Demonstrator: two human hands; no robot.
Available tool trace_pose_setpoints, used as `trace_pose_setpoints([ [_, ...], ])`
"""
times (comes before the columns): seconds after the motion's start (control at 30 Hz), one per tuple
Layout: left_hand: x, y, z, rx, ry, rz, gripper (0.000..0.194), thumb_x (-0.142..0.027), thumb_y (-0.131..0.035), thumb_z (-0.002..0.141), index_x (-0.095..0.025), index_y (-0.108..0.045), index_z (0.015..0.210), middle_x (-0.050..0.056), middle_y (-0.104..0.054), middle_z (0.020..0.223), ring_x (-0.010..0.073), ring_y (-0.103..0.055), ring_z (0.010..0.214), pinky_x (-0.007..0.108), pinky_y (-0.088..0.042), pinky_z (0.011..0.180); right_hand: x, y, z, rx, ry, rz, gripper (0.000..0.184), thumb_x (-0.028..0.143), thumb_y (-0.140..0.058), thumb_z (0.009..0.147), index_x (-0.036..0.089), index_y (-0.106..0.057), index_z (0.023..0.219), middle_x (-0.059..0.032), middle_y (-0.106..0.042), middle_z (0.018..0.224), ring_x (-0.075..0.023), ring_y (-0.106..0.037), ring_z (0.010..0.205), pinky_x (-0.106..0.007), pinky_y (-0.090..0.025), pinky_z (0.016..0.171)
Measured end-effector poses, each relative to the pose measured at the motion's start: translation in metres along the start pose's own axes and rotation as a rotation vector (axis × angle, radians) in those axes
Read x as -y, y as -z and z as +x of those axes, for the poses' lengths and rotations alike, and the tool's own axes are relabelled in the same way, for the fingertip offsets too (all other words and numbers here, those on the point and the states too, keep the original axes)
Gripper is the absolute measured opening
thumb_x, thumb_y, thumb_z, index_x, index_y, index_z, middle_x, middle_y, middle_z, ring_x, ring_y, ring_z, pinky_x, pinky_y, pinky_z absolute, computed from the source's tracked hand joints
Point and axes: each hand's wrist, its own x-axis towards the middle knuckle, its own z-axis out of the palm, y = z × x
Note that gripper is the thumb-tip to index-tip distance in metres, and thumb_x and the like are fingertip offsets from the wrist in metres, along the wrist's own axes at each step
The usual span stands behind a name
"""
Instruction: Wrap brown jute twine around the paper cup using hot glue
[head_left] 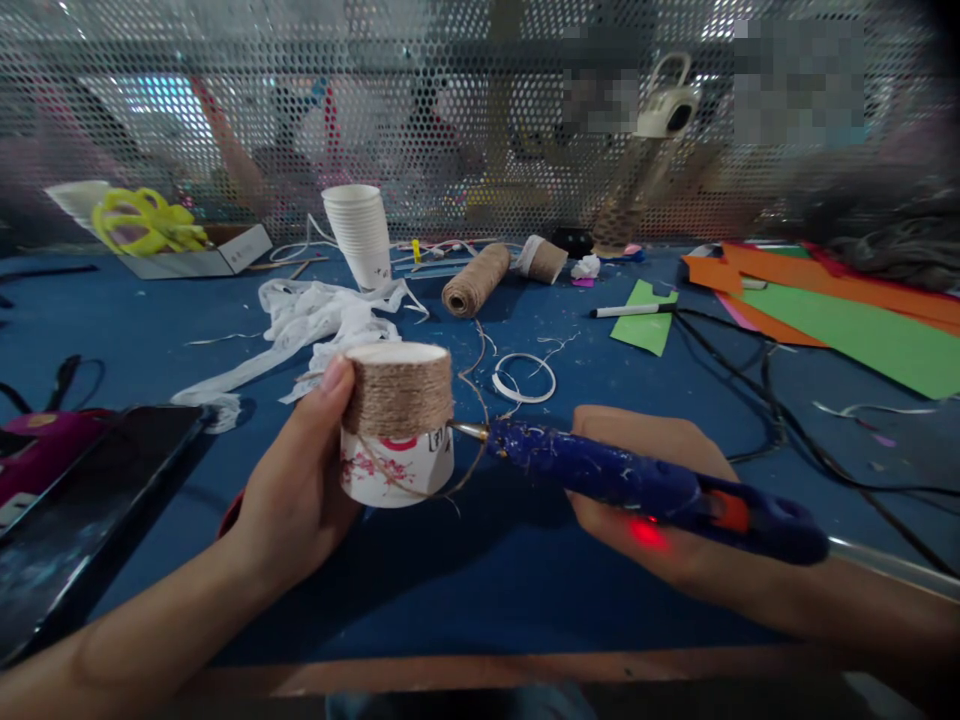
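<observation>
My left hand (300,490) is closed around the side of a paper cup (397,480) whose upper half is wrapped in brown twine (401,398). Its lower half is bare white with pink blossom print, and a loose strand of twine hangs across it. In my right hand (652,440) is a blue glue gun (615,475), with a glue stick coming out of its rear end and a red light glowing beneath. The metal nozzle is at the cup's right side, by the lower edge of the wrapping. From the cup, twine trails toward a twine roll (478,280) lying behind.
Stacked paper cups (358,235) and white lace ribbon (322,315) are behind the left hand. A phone (105,500) lies at left, yellow scissors (146,225) in a box (195,260). Coloured paper (847,330) and a black cable (780,410) lie right. A perforated screen (465,120) stands behind.
</observation>
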Motion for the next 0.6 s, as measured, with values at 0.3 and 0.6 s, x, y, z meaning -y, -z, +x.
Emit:
trace_pose_setpoints([
  [0.3, 0.0015, -0.0009, 0.0041, 0.033, -0.012, -0.038, 0.034, -0.04, -0.086, 0.062, -0.02, -0.074, 0.087, 0.004, -0.079, 0.09, 0.0333, -0.069, 0.109, 0.041, -0.059, 0.089, -0.0009, 0.0014, -0.0009, 0.044, 0.025, 0.005, 0.022, 0.014, -0.062, 0.077, 0.021, -0.044, 0.067, 0.0057, -0.05, 0.062, -0.0078, -0.044, 0.051, -0.023, -0.032, 0.047],
  [0.6, 0.0012, -0.001, 0.0011, 0.003, -0.015, -0.033, 0.029, -0.042, -0.073, 0.078, -0.019, -0.076, 0.095, 0.002, -0.077, 0.077, 0.0264, -0.074, 0.088, 0.034, -0.061, 0.074, -0.0005, -0.0003, 0.0023, -0.063, -0.028, 0.011, 0.025, 0.014, -0.057, 0.082, 0.022, -0.042, 0.064, 0.0045, -0.049, 0.06, -0.0095, -0.046, 0.051, -0.024, -0.035, 0.047],
])
